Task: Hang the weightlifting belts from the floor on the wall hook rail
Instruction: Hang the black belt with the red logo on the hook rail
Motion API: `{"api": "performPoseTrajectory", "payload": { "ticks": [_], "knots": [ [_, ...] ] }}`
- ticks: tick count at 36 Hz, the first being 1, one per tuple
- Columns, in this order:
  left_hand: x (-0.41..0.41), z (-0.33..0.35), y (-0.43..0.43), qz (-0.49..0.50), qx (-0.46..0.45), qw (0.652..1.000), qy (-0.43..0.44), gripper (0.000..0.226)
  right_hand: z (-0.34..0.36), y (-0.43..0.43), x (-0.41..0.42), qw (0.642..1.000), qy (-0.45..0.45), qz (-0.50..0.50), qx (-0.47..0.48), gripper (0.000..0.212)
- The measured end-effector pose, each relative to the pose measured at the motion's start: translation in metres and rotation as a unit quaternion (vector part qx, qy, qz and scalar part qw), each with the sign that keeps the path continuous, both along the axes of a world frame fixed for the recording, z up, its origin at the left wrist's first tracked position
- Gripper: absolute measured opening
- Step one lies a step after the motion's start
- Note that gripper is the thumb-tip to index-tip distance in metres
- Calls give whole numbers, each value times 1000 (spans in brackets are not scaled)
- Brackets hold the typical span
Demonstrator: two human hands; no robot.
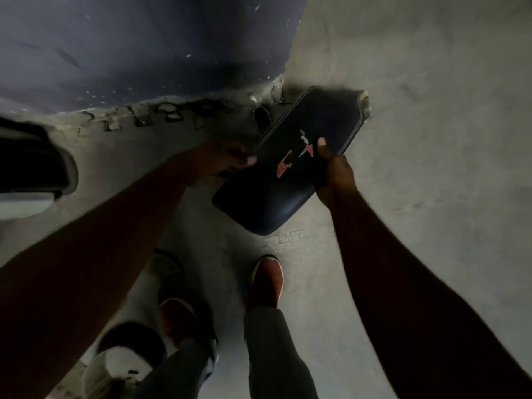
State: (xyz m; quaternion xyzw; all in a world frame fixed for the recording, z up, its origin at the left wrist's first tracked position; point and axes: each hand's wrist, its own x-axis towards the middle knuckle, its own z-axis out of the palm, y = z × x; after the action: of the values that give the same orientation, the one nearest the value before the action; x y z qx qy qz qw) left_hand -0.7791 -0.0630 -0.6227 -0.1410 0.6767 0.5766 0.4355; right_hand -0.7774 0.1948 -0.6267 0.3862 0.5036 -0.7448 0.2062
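Above the floor (417,197), right hand (337,172) grips belt (270,205), left hand (227,159) seemingly too.

I can read no words or numbers here. The belt (267,200) bears a red and white mark (288,164) (too blurred to read), just toward 1 o'clock from centre.

Gripping the right edge of a broad, dark navy weightlifting belt (273,197) with red and white lettering in the right hand (336,174), thumb lying on its face, and holding its left edge with the blurred left hand (227,159), over a grey concrete floor (431,139) near a dark blue wall (144,38).
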Motion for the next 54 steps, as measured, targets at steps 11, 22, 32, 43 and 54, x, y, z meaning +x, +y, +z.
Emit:
{"api": "performPoseTrajectory", "payload": {
  "ticks": [11,22,32,43,54],
  "knots": [
    [-27,138,39,-38,-75,993,86,51,155,23,31,922,-95,353,126,82],
    [26,298,28,-168,-121,972,110,39,248,11,60,996,67,49,-36,45],
    [76,422,23,21,-90,965,243,10,395,-45,99,959,77,265,-64,26],
    [175,552,-5,67,-3,946,318,33,578,-81,127,940,269,209,16,32],
    [193,688,-22,204,0,826,526,47,742,-130,130,794,520,311,42,22]
  ]
}}
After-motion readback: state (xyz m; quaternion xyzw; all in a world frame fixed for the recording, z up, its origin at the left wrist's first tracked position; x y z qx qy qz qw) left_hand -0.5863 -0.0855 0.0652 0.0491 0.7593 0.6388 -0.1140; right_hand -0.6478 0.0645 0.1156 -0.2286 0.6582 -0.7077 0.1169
